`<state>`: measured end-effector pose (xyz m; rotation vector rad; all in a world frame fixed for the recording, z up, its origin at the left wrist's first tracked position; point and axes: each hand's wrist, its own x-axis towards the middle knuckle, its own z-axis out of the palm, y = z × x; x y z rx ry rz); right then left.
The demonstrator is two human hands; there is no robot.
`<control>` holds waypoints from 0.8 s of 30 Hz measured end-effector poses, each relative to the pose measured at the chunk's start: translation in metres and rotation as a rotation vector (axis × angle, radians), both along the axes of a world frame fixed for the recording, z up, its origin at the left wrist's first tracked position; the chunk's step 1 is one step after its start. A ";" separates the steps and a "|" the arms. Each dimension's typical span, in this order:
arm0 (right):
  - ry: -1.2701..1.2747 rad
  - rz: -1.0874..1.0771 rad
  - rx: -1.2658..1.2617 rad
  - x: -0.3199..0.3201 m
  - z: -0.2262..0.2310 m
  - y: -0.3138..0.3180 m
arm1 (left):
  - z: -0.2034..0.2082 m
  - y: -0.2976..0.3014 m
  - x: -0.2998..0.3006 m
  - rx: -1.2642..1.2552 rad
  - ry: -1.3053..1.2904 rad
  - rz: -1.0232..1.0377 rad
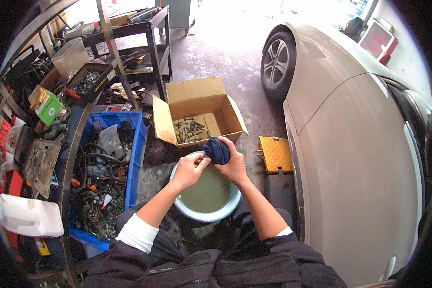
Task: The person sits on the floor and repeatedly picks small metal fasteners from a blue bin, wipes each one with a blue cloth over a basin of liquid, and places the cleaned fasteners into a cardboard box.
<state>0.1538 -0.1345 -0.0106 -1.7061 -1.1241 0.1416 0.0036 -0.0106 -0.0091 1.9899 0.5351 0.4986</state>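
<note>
- Hands at centre of frame, both raised over a basin, forearms entering from the lower edge.
- Left hand (pixel 188 170): fingers pinched closed on a small part, too small to identify, held just left of the cloth.
- Right hand (pixel 233 165): closed around a dark blue cloth (pixel 217 150), bunched into a ball above the knuckles and touching the left fingertips.
- Round basin (pixel 187 207) with pale blue rim, directly below the hands at lower centre, filled with murky greenish liquid; standing on the concrete floor.
- Open cardboard box (pixel 197 103) just above the hands, flaps spread, loose bolts and metal fittings (pixel 189 129) lying on its bottom.
- Blue plastic crate (pixel 138 144) at left of centre, packed with cables, hoses and metal scrap.
- Metal rack (pixel 74 139) along the left edge, loaded with cartons, a green box and tools; white plastic jug (pixel 26 216) at lower left.
- Yellow chequered ramp (pixel 275 153) right of the hands, set against the side of a pale car (pixel 360 158) filling the right half of frame; front wheel (pixel 277 62) at upper centre-right.
- Dark jacket with white cuffs at the lower edge.
</note>
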 end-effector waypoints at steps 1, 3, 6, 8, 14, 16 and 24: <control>0.028 -0.020 -0.007 -0.001 0.000 0.000 | 0.000 -0.001 0.000 -0.015 -0.010 0.011; 0.083 -0.058 -0.022 -0.003 0.000 -0.002 | 0.001 -0.004 0.001 -0.046 -0.029 0.034; -0.014 -0.129 -0.008 -0.011 0.003 0.000 | 0.000 -0.002 0.002 -0.203 0.009 -0.008; -0.070 -0.149 0.000 -0.012 0.003 0.001 | -0.009 -0.003 0.005 -0.263 -0.016 0.004; -0.076 -0.200 0.008 -0.015 -0.001 0.002 | -0.017 -0.009 0.008 -0.400 -0.076 0.045; -0.037 -0.223 0.001 -0.018 0.002 0.003 | -0.016 -0.012 0.009 -0.438 -0.074 0.071; 0.297 -0.050 -0.026 0.012 -0.004 -0.005 | -0.019 -0.009 0.010 -0.368 -0.005 0.062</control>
